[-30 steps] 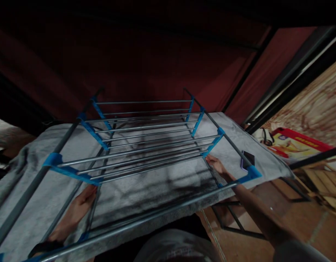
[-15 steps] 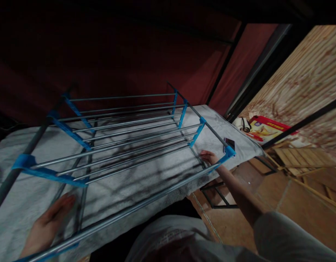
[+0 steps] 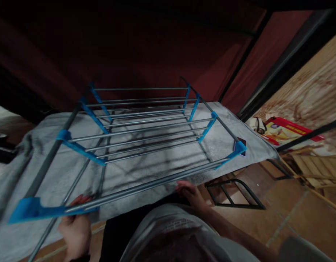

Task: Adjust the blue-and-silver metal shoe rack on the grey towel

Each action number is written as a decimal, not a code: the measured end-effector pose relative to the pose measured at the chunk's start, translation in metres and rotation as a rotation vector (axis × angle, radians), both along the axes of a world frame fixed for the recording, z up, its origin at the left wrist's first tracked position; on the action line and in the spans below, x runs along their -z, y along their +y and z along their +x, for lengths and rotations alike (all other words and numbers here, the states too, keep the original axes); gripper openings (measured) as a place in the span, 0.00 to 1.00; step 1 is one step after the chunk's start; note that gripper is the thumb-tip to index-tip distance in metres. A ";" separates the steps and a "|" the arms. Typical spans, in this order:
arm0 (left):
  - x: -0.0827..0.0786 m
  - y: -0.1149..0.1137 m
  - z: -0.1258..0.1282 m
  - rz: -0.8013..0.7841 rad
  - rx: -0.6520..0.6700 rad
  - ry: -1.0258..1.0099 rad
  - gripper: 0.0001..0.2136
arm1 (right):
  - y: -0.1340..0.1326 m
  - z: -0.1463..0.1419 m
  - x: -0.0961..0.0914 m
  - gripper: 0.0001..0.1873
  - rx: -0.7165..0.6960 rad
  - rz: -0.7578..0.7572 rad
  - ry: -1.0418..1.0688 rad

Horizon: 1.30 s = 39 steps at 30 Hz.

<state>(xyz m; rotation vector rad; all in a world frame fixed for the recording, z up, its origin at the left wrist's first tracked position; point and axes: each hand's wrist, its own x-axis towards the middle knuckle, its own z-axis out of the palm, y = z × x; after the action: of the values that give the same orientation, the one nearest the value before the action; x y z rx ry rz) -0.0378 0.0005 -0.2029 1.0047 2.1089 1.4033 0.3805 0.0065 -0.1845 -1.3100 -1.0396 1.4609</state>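
A shoe-rack-like frame of grey metal tubes with blue plastic brackets [image 3: 83, 151] lies on a grey cloth-covered table [image 3: 146, 156]. My left hand [image 3: 75, 231] is at the near left corner, below the front blue bracket. Its fingers pass beneath that bracket and show past the rods, partly hidden, so I cannot make out a grip. By the table's near edge, my right hand [image 3: 191, 193] is just below the front metal rods [image 3: 159, 180]. Its fingers are loosely bent and apart, with nothing visible in them.
A dark phone-like object [image 3: 241, 142] lies on the cloth behind the right front bracket. To the right are a red and yellow box [image 3: 290, 129] and wooden slatted furniture [image 3: 311, 169]. A dark metal frame [image 3: 236, 205] stands on the tiled floor.
My right hand has come out from among the right-side tubes to the front edge. My left hand has moved under the front left bracket. The view has shifted, showing more of the left side.
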 end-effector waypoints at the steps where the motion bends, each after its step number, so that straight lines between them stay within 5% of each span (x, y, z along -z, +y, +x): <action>1: -0.001 0.000 0.002 0.021 -0.061 -0.075 0.22 | 0.006 -0.014 -0.005 0.14 -0.053 -0.044 0.050; 8: -0.008 -0.017 0.015 0.049 -0.100 -0.081 0.14 | 0.029 -0.060 -0.024 0.10 -0.290 -0.288 0.408; 16: -0.010 -0.022 0.025 0.036 0.086 0.085 0.11 | 0.034 -0.073 -0.007 0.16 -0.253 -0.254 0.368; 20: 0.002 -0.017 0.018 0.006 0.151 0.106 0.11 | 0.031 -0.067 0.004 0.16 -0.354 -0.079 0.092; 26: 0.009 -0.013 0.013 -0.032 0.131 0.126 0.05 | 0.036 -0.069 0.009 0.18 -0.614 0.556 -0.739; 29: 0.006 -0.012 0.014 -0.035 0.126 0.128 0.04 | 0.047 -0.076 0.012 0.16 -0.670 0.642 -1.002; 39: -0.002 -0.010 0.017 -0.051 0.126 0.114 0.08 | 0.062 -0.069 0.020 0.21 -0.830 0.696 -1.023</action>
<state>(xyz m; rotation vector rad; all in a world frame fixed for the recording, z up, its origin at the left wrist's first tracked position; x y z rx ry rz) -0.0206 -0.0093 -0.2012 1.2004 2.1094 1.2531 0.3112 0.0688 -0.2041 -1.0908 -2.7022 0.6663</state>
